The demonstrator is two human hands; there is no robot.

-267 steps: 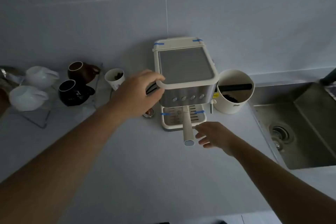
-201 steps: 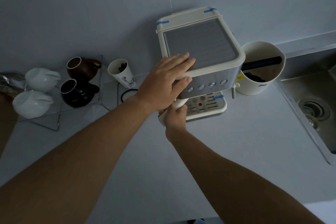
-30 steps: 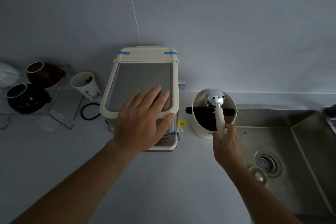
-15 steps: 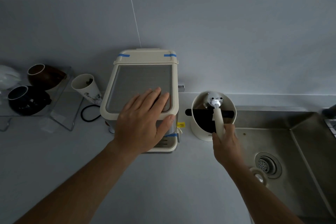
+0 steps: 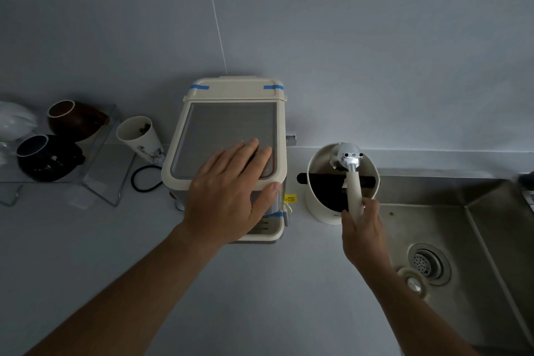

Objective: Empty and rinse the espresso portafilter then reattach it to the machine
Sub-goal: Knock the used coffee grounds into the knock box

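Portafilter (image 5: 347,157) was off the espresso machine (image 5: 228,136), head inverted over the knock box (image 5: 341,182). Our right hand (image 5: 362,233) gripped its handle; our left hand (image 5: 231,196) lay open, flat on the machine. Rinsing at the sink (image 5: 462,240) and reattaching remained.

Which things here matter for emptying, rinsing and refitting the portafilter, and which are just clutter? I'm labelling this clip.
Part of the job:
- portafilter, held by the right hand
- knock box under it
- espresso machine, left hand flat on top
- sink

Just lying about:
- brown cup
- black cup
- paper cup
- black band
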